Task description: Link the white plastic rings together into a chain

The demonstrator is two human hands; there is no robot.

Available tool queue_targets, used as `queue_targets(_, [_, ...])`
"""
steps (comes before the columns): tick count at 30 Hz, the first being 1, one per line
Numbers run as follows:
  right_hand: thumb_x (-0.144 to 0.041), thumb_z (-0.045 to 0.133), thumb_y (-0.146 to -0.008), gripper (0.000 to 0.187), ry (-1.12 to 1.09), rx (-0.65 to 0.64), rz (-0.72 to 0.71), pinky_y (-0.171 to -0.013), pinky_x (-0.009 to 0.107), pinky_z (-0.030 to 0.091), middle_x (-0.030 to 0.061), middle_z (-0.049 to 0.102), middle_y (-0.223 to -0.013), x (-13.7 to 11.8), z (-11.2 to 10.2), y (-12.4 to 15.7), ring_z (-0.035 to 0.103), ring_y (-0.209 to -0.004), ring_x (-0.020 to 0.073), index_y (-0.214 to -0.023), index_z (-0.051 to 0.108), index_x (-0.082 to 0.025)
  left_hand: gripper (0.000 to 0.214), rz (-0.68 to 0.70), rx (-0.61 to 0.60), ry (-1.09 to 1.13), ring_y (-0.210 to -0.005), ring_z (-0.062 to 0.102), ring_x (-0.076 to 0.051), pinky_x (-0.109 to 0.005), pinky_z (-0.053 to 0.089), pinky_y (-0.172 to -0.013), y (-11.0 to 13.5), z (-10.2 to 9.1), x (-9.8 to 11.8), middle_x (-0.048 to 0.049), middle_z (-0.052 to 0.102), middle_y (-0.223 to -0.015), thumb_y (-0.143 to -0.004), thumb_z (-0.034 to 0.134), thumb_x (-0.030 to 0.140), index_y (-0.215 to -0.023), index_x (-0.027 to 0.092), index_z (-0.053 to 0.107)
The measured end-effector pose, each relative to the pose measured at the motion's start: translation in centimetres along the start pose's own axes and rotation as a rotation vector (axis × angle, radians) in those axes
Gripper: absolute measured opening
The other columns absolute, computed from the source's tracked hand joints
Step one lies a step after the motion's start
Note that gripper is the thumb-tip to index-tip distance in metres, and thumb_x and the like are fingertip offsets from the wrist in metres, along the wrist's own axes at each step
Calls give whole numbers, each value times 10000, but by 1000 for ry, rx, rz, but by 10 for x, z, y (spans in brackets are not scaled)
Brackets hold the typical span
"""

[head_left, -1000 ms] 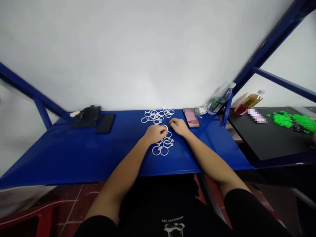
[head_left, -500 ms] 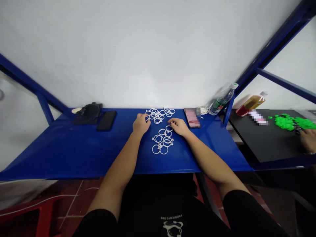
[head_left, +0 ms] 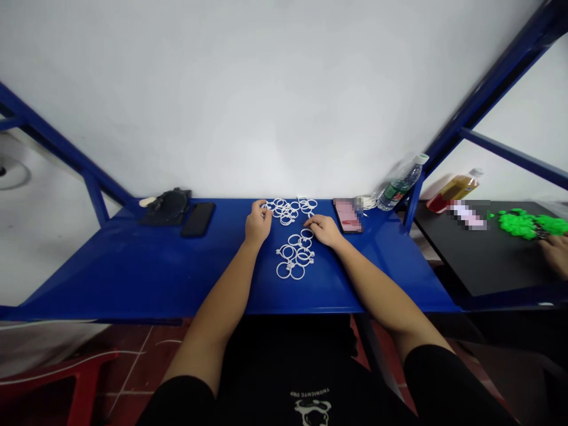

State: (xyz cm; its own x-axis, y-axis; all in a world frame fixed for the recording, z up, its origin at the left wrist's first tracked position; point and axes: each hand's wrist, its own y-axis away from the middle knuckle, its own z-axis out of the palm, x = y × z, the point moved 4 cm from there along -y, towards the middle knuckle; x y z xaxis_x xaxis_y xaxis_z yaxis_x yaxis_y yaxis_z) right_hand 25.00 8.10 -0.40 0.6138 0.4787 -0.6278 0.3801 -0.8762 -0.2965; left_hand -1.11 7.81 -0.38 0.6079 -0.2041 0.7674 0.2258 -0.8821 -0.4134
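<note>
White rings with small clip-like ends lie in two loose groups on the blue table (head_left: 146, 278). My left hand (head_left: 258, 223) is at the left edge of the far group (head_left: 286, 211), its fingers curled and closed on a white ring that shows partly at the fingertips. My right hand (head_left: 323, 229) rests just above the near group (head_left: 296, 255), fingers bent and drawn together beside the topmost ring (head_left: 306, 234). Whatever its fingertips may hold is hidden.
A black phone (head_left: 197, 219) and a dark pouch (head_left: 166, 207) lie left. To the right are a lit phone (head_left: 348, 215), a white cable (head_left: 368, 203) and a clear bottle (head_left: 402, 184). Another person's hand (head_left: 557, 253) touches green pieces (head_left: 519, 225) on the black table (head_left: 465, 260).
The view has shifted slightly, moving everything a little right and down. My left fingers have lifted and turned upward at the far rings. My right hand stays in nearly the same place.
</note>
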Motion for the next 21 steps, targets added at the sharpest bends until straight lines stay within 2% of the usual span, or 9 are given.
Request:
queue_targets(4, [-133,492,-886,325,-6,-13,-8,-899,309,520,36,794,-999,-2,1,0,720,-919,207,-955,802,-204,287,74,-6,110,-724,698,-168,-278,523,-760,2,1,8,-56,797,-961,-992,535,299,-1198,207,712])
queue_targets(10, [-128,470,-881,315,-8,-10,-30,-877,292,503,35,787,-941,-7,-1,1,716,-904,201,-852,776,-203,253,47,-14,158,-577,589,-125,-260,496,-649,5,6,11,-34,774,-887,-933,620,327,-1090,192,766])
queue_targets(14, [-127,455,-873,315,-40,3,-37,-839,287,504,31,782,-895,-10,-2,2,713,-873,199,-809,754,-204,195,98,-41,149,-601,609,-128,-259,495,-658,6,6,17,-20,748,-828,-911,613,271,-988,182,769])
queue_targets(21, [-114,442,-844,290,-110,72,-102,-774,283,490,23,757,-825,-20,-5,6,696,-794,193,-772,707,-207,223,184,-76,106,-712,672,-142,-271,543,-754,7,10,21,-30,777,-950,-882,561,138,-949,186,769])
